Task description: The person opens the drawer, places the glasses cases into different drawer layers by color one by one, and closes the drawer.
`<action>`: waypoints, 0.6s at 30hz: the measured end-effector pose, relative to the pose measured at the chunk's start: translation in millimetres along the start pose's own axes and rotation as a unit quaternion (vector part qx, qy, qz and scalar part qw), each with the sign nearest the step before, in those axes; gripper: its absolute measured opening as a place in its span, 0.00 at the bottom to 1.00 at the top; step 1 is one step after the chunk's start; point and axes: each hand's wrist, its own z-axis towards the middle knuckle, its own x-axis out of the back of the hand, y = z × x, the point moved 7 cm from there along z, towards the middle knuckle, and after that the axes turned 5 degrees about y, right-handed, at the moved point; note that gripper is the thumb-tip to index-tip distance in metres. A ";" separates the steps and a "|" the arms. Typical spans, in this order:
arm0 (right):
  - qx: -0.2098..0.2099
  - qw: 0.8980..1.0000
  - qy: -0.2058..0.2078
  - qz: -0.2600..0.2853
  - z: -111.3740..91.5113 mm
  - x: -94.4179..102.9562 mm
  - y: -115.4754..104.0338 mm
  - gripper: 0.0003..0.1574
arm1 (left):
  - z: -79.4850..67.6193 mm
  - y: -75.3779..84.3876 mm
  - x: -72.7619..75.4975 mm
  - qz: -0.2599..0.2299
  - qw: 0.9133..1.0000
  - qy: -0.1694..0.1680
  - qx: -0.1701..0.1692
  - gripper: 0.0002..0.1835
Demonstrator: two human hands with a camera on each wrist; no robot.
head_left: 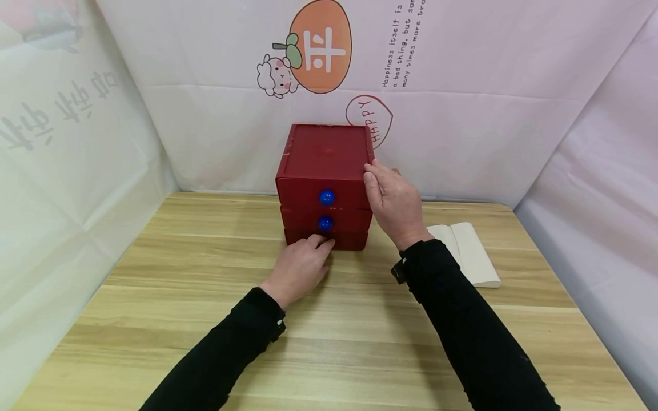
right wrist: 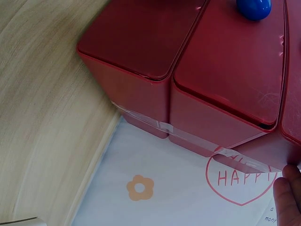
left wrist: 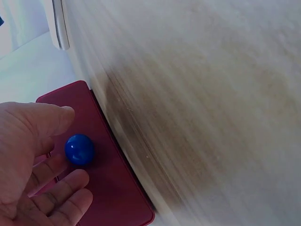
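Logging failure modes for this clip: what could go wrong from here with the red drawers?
1. Slip: the left hand is around the bottom blue knob, but its thumb stands clear of it; a pull now might slide off the smooth ball.
2. Drag or twist: the right hand rests only high on one side of the drawer unit, so a low pull could shift it.
3. Clear tape along the side might peel.

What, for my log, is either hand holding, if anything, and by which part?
Nothing visibly gripped: left hand open around lowest blue knob; right hand against top right edge of red drawers.
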 end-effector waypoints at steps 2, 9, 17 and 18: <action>-0.002 1.000 0.000 0.001 0.0 0.1 0.2 0.31 | 0.2 -0.5 -1.5 -0.003 1.000 -0.004 0.002 0.24; -0.003 1.000 0.002 0.002 -0.1 0.5 0.1 0.30 | 0.7 -1.9 -6.2 -0.009 1.000 -0.016 0.011 0.27; -0.003 1.000 0.000 0.003 -0.1 0.5 -0.1 0.31 | 2.6 -3.9 -11.0 -0.016 0.999 -0.023 0.024 0.28; -0.003 1.000 0.001 0.003 -0.1 0.5 -0.2 0.31 | 2.9 -4.1 -11.8 -0.017 0.999 -0.025 0.026 0.28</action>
